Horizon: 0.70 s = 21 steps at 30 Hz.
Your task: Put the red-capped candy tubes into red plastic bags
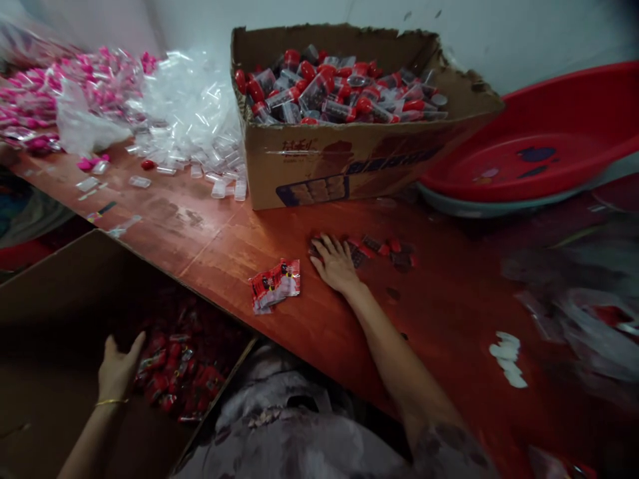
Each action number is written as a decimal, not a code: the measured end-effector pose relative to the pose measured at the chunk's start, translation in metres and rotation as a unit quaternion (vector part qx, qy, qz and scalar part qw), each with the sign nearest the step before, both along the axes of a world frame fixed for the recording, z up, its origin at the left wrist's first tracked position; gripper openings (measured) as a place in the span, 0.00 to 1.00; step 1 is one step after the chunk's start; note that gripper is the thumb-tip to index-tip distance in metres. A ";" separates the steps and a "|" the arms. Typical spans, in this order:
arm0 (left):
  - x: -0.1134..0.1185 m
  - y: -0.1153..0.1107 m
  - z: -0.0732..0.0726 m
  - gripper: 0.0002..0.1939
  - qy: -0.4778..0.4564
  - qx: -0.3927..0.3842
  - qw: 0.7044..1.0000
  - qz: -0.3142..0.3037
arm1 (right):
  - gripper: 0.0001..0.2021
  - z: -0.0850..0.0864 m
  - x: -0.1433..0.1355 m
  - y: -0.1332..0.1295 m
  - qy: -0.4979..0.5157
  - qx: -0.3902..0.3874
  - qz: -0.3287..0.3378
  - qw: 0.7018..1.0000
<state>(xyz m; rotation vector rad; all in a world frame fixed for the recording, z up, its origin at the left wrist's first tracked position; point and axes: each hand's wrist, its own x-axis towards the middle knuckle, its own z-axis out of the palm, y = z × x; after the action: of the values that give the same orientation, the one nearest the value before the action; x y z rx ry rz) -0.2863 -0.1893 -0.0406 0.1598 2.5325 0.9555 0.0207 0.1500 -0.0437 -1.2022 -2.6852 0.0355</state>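
Observation:
My left hand (pixel 118 372), a gold bracelet at its wrist, reaches into a cardboard box below the table's edge. Its thumb and fingers are spread, with nothing seen between them, beside a pile of small red packets (pixel 174 372). My right hand (pixel 337 263) rests on the table with its fingers stretched out. Under its fingertips is a dark piece, partly hidden. Several small clear tubes with red caps (pixel 377 247) lie just right of those fingers. To the left of that hand are red printed sachets (pixel 275 285), flat on the wood.
A torn-edged carton (pixel 299 163) full of red-capped tubes stands at the back. Clear empty tubes (pixel 194 113) and pink pieces (pixel 84 93) are heaped to its left. A red basin (pixel 539 150) is at right, white pieces (pixel 509 359) nearer. The open box (pixel 44 279) sits below the table.

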 end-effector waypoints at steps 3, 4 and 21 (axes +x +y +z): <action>0.035 0.041 0.012 0.27 0.093 0.087 0.985 -0.118 | 0.23 0.000 0.027 -0.032 -0.003 -0.003 0.030 1.000; 0.050 0.062 0.016 0.20 0.110 0.157 0.962 -0.196 | 0.23 0.000 0.035 -0.042 -0.002 -0.008 0.034 0.999; 0.125 0.201 0.011 0.12 0.368 0.037 0.763 -0.530 | 0.10 0.003 0.031 -0.131 0.294 0.022 0.012 0.956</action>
<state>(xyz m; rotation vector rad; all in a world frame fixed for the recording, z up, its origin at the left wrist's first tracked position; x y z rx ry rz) -0.1612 0.0115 -0.0291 2.0689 2.2880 0.5075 0.0513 0.0190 -0.0409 -0.9527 -2.1640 0.2869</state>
